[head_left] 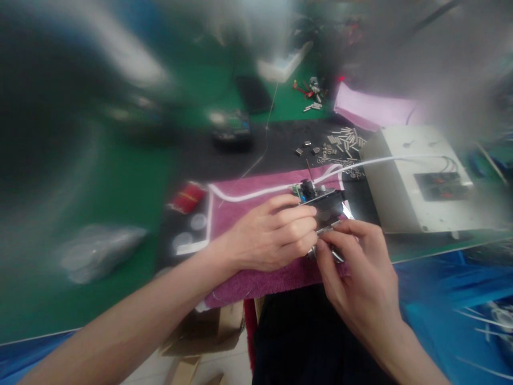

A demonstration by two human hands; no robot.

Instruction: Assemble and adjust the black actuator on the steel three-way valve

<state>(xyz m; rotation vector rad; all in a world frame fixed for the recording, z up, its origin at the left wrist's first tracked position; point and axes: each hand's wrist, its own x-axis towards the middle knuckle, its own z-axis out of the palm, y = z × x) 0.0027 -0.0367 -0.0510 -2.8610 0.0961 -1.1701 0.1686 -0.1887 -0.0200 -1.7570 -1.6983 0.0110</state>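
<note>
A small device with a dark glossy panel [331,207] and metal edges lies on a purple towel [256,283]. My left hand [276,232] is closed over its left side, with the fingers curled against it. At the near edge, my right hand [360,262] pinches a thin silver metal piece [329,226] between thumb and fingers, touching the device. I cannot tell whether that piece is fixed to it. A small circuit part [306,188] with black and green pieces sits at the device's far edge. My fingers hide much of the device's underside.
A white cable [248,195] crosses the towel behind the device. Small metal cylinders [344,140] lie loosely behind it. At right stands a pale metal box [417,182] with wires. A red packet [187,197] and clear plastic bag [100,248] lie left.
</note>
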